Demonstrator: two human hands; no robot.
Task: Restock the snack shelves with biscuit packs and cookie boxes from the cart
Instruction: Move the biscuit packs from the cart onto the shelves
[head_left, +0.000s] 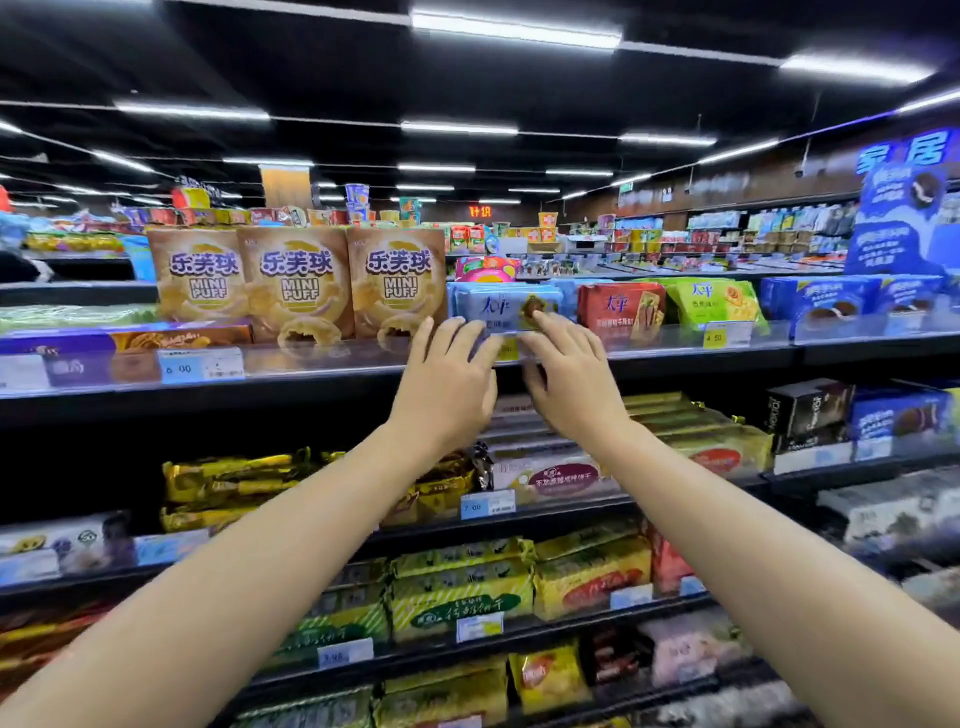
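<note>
Both arms extended up and forward to frame centre. Left hand (447, 384): open, fingers straight and spread, tips against the lower left edge of a pale blue biscuit pack (498, 306). Right hand (571, 379): open, fingers flat on the pack's front, thumb below. The pack stands on the top shelf (675, 356), just behind its clear front rail.

Left of it: three boxes (296, 283) reading "MINI PUFF". Right of it: red pack (618, 306), then green pack (714, 301). Price tags read "6.00" (200, 366), "4.50" (724, 335), and "7.00" (485, 505) one shelf down.
</note>
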